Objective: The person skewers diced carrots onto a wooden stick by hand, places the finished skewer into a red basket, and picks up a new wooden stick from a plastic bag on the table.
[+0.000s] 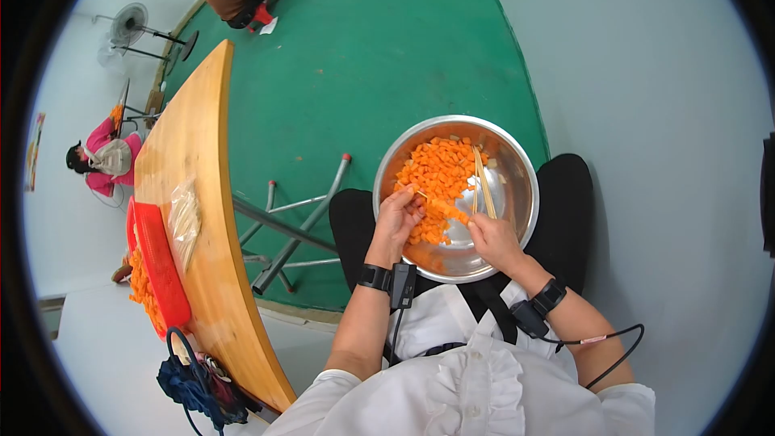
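A steel bowl point(526, 186) rests on my lap. Diced carrot pieces point(436, 165) lie heaped along its left side, with a few paler bits among them. Several bare wooden skewers point(483, 182) lean inside the bowl at the right. Over the bowl, a skewer of carrot pieces point(446, 209) stretches between my hands. My left hand point(397, 220) is closed at its left end, where a thin light tip shows by the fingers. At the other end, my right hand point(496, 242) pinches it with closed fingers. The skewer's wood is mostly hidden by carrot.
On the left, a wooden table point(202, 129) holds a plastic bag of skewers point(185, 222) and a red basket point(161, 262) with carrot pieces point(144, 282). Metal legs point(303, 234) stand beside my knee. Two other people sit farther off, near a fan point(129, 24). A wall rises at right.
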Available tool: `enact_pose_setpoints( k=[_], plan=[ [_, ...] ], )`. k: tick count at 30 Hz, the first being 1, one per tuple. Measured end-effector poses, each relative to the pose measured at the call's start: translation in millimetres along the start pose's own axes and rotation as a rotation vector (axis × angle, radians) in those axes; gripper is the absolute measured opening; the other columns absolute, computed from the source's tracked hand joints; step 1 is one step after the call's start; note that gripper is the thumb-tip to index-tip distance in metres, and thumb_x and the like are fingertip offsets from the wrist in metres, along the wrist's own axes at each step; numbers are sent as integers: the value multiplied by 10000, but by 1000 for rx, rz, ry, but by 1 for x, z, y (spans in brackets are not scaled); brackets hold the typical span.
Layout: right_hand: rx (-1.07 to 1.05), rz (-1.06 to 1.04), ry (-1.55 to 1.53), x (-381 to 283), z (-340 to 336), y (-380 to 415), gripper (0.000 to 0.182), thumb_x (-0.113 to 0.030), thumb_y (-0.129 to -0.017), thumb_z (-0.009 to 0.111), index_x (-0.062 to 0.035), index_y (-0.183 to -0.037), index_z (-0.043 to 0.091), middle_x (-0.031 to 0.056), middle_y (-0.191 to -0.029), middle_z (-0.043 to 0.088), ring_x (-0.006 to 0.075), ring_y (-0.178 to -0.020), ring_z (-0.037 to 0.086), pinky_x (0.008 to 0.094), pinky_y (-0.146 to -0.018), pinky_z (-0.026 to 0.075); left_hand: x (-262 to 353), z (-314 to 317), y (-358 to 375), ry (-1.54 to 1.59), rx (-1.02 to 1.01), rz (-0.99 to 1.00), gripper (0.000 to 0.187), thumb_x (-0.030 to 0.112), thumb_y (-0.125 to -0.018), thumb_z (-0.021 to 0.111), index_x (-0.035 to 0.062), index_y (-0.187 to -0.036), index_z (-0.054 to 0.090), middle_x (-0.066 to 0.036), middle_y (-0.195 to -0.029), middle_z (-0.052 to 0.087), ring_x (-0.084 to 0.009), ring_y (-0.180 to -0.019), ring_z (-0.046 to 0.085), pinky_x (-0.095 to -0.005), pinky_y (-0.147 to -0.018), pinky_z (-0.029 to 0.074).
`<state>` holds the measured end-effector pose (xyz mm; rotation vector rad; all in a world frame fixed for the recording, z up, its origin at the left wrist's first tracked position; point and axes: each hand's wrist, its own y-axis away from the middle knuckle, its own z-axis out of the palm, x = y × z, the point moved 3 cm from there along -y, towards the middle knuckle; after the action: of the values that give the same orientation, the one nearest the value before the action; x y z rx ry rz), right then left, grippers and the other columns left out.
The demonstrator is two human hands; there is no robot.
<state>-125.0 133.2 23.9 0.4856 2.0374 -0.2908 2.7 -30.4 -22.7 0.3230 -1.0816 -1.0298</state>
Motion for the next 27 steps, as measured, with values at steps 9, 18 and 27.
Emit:
enact_pose_setpoints(
  k=[9,18,27],
  plan=[
    [-91,52,30,-2,10,1,154,-158,-867,466,-22,-810,510,199,-637,554,374,-613,564,448,-545,427,-9,19,2,85,-5,67,282,306,-898,497,75,-1042,571,-29,-922,608,-121,-864,528,-291,-740,408],
    [-55,-31,25,-2,13,2,141,-141,-859,473,-19,-789,491,195,-599,541,370,-573,559,448,-517,421,-6,21,6,71,67,150,227,246,-911,466,63,-1016,549,-71,-936,612,-154,-900,540,-327,-763,407],
    [-16,-117,123,-1,12,3,149,-118,-833,494,-27,-720,460,173,-535,519,352,-512,553,434,-469,422,-8,20,10,-54,105,162,245,225,-912,453,45,-1059,530,-91,-991,601,-184,-926,540,-353,-781,435]
  ],
)
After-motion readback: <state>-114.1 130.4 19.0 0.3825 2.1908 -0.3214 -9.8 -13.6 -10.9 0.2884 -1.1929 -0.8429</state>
